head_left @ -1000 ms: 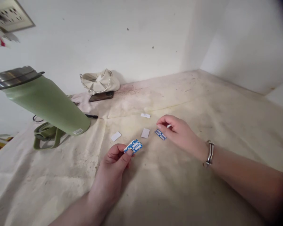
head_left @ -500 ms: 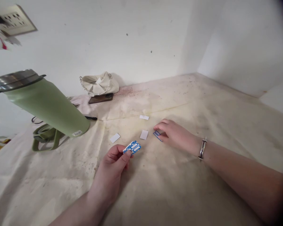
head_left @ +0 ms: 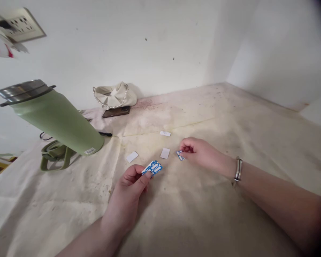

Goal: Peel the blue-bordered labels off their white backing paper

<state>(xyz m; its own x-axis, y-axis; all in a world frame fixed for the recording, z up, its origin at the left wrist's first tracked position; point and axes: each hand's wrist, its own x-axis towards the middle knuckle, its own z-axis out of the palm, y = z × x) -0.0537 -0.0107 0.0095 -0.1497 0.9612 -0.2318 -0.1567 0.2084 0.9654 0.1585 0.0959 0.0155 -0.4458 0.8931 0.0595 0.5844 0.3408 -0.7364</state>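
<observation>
Pinched between the thumb and fingers of my left hand point(head_left: 132, 187) are small blue-and-white cards point(head_left: 153, 167), which look like a short stack. To the right, my right hand point(head_left: 195, 150) grips one similar blue-and-white card point(head_left: 180, 155) by its edge, just above the cloth. Three small white cards lie apart from each other near my hands: a left one point(head_left: 132, 156), a middle one point(head_left: 165, 153) between my hands, and a far one point(head_left: 165, 134) with faint marks on it. My fingers cover part of the held cards.
A tall green tumbler point(head_left: 59, 117) with a steel top stands at the left, beside a green strapped lid point(head_left: 55, 153). Behind are a black pen point(head_left: 106, 134), a phone point(head_left: 117, 111) and a cream handbag point(head_left: 115, 94) against the wall. A wrinkled beige cloth point(head_left: 203, 214) covers the table.
My right hand has curled its fingers closer together on its card, which has turned so more of its blue-and-white face shows. The left hand keeps its hold; the view has shifted slightly.
</observation>
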